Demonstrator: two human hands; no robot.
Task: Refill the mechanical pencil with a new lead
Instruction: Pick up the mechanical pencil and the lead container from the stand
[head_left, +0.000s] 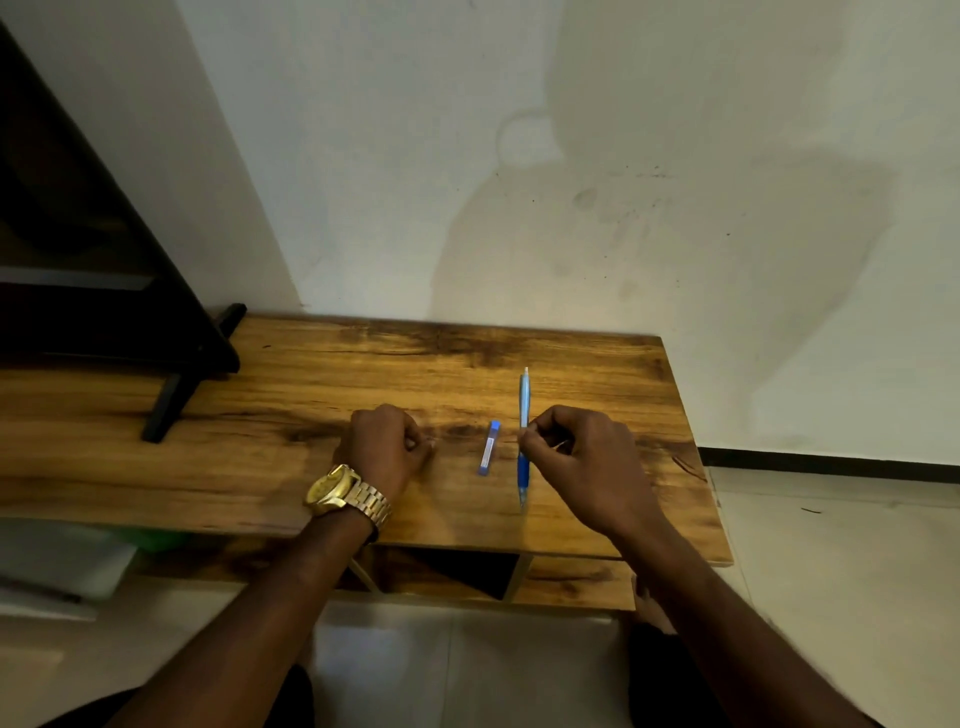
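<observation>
Head view: wooden worktop (260, 415) against a stained wall (623, 182), right hand (582, 462) pinching the blue mechanical pencil (523, 415), left hand (382, 447) fisted mid-frame.

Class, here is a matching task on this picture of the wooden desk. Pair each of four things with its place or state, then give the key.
Things:
1. blue mechanical pencil
2. small blue lead case
3. gold wristwatch
4. black stand foot

Places or states:
A. on the left wrist
B. on the wooden desk, far left
C. pinched at mid-barrel by the right hand
D. lying flat between the left hand and the pencil

Pairs: 1-C, 2-D, 3-A, 4-B
</observation>
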